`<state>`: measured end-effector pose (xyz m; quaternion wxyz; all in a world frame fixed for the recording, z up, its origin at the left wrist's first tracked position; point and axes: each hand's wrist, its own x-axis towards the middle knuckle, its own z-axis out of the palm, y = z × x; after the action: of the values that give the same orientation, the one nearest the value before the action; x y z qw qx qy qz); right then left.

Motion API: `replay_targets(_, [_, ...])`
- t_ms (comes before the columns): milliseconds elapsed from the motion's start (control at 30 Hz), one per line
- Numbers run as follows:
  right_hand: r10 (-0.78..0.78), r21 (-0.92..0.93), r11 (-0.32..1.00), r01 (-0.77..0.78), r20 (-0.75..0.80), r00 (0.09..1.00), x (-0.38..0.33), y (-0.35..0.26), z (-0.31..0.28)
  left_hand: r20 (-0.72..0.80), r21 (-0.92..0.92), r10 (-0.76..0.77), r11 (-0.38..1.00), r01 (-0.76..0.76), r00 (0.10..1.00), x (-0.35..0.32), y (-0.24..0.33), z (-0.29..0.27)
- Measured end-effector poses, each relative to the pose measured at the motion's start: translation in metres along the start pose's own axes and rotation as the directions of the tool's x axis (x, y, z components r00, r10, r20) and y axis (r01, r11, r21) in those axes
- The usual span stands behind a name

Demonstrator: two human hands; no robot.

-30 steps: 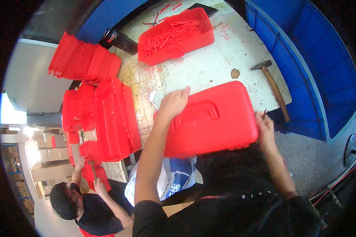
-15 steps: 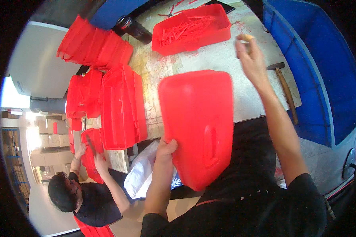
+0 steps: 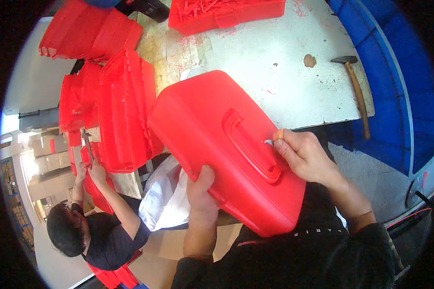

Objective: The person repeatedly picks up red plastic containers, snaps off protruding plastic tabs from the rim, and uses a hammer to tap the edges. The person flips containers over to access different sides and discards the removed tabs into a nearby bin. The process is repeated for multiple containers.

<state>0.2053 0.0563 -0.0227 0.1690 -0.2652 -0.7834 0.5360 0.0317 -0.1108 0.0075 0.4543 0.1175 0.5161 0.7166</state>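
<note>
A red plastic tool-case shell with a rounded body and a long molded handle shape is tilted in front of me at the table's near edge. My left hand grips its lower left edge, thumb on the outer face. My right hand is closed in a pinch at the case's right edge, beside the molded handle. Between its thumb and forefinger is a small tan-handled tool with a short pale tip, which touches or nearly touches the red plastic.
Stacks of red shells stand on the left, more at the far left. A red bin of red plastic scraps sits at the back. A hammer lies on the right beside a blue crate. A co-worker handles red parts at left.
The shell has turned from near upright to tilted, bringing its handle toward the middle. My right hand has come down from above the table to the shell's edge.
</note>
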Motion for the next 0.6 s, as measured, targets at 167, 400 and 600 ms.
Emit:
replay_targets(167, [0.008,-0.106,0.994,-0.006,0.016,1.000,0.017,-0.007,0.002,-0.076,0.123,-0.011,0.992,0.020,0.997,-0.005,0.000,0.003])
replay_targets(400, [0.052,-0.216,0.976,-0.039,0.053,0.997,0.029,-0.015,-0.001,-0.065,0.075,-0.047,0.996,0.052,0.997,-0.004,0.003,0.014])
replay_targets(600, [0.014,-0.280,0.960,0.002,0.057,0.998,0.021,-0.014,-0.001,-0.054,0.062,-0.070,0.995,0.073,0.996,-0.001,0.005,0.012])
